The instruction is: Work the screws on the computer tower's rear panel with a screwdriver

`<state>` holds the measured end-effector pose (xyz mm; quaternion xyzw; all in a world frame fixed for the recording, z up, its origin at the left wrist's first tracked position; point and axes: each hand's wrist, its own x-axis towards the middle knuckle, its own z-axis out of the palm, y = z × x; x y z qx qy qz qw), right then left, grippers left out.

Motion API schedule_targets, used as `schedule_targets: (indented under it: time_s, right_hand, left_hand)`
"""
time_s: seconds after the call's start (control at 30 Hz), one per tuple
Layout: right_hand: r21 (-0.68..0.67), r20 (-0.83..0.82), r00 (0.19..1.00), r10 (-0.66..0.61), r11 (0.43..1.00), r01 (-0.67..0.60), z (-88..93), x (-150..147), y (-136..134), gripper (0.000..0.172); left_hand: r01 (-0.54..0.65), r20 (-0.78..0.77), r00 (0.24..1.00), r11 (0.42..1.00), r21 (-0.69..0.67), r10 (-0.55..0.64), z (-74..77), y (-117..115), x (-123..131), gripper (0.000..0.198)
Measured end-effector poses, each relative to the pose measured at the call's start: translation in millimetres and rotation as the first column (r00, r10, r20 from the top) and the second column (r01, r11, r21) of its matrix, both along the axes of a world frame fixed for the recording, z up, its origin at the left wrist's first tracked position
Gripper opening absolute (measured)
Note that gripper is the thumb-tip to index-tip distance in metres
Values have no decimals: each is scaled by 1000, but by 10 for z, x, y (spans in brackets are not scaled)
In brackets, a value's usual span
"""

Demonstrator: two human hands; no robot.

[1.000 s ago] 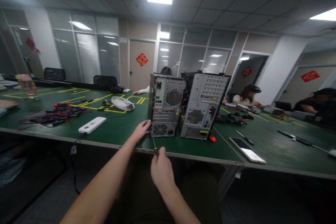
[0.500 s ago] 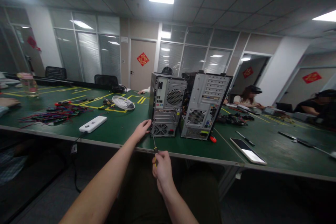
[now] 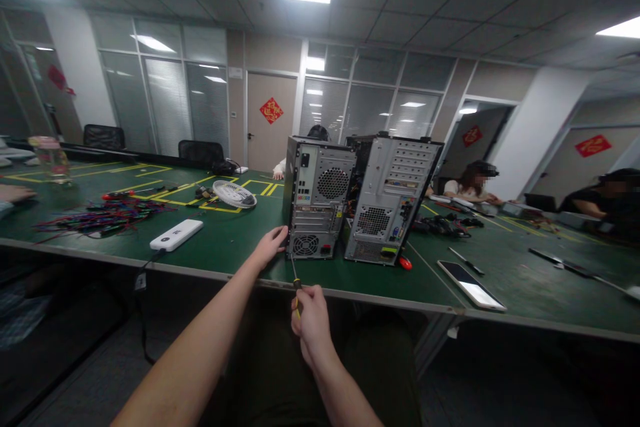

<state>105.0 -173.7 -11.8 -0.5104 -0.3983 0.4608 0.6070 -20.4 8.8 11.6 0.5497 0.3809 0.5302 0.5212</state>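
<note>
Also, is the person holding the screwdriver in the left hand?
No, the screwdriver is in the right hand, while the left hand is at the side of the left computer.

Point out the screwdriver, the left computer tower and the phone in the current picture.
Screwdriver point(image 3: 297, 284), head view: front of its handle.
Left computer tower point(image 3: 323, 201), head view: middle of its rear panel.
Phone point(image 3: 471, 285), head view: its screen.
</note>
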Motion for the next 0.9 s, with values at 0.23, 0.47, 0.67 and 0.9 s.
schedule_targets:
  time_s: [0.23, 0.47, 0.67, 0.9]
  right_hand:
    - [-77, -64, 998, 18, 997, -23, 4, -12, -11, 26]
    - [-57, 911, 408, 54, 998, -5, 316, 108, -172, 23]
    - [2, 690, 724, 5, 1000, -9, 179, 78, -103, 10]
    - [-57, -29, 997, 75, 995, -76, -39, 45, 41, 27]
  left_hand:
    - [-2, 6, 1000, 1000, -6, 2, 24, -22, 6, 66]
    - [-7, -30, 1000, 1000, 9, 7, 38, -32, -4, 69]
    - [-14, -17, 1000, 1000, -1, 14, 36, -32, 0, 70]
    - [8, -10, 1000, 1000, 1, -8, 30, -34, -2, 71]
